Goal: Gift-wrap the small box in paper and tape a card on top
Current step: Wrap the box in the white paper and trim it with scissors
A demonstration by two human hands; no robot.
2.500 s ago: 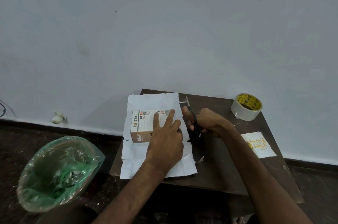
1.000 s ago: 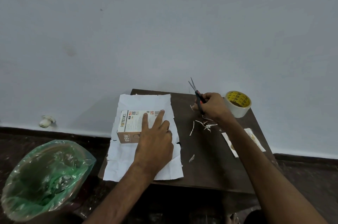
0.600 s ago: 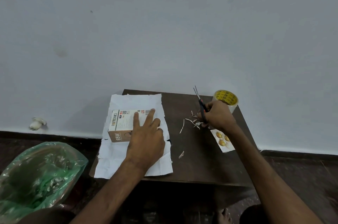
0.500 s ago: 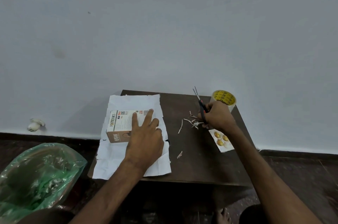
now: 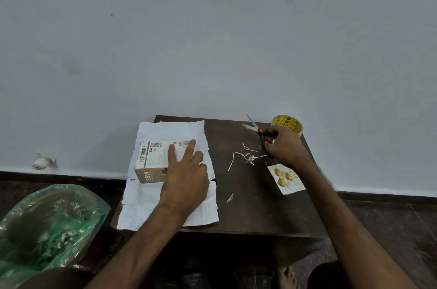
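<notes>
A small brown and white box (image 5: 153, 161) lies on a crumpled white sheet of paper (image 5: 146, 203) at the left of a dark wooden table (image 5: 250, 215). My left hand (image 5: 185, 175) rests flat on the box and the paper, fingers spread. My right hand (image 5: 285, 147) holds black scissors (image 5: 259, 131) with orange handle insets at the table's far right, blades pointing up and left. A white card (image 5: 285, 177) with gold ornaments lies just below that hand. A roll of clear tape (image 5: 287, 123) with a yellow core stands behind it.
Thin paper scraps (image 5: 246, 157) are strewn over the table's middle. A bin lined with a green plastic bag (image 5: 45, 222) stands on the floor at the left. A pale wall rises right behind the table. A bare foot (image 5: 286, 277) shows below the table's front edge.
My right hand has carried the scissors from the paper's right edge to the far right near the tape roll. Paper scraps now lie on the table. My left hand stays on the box.
</notes>
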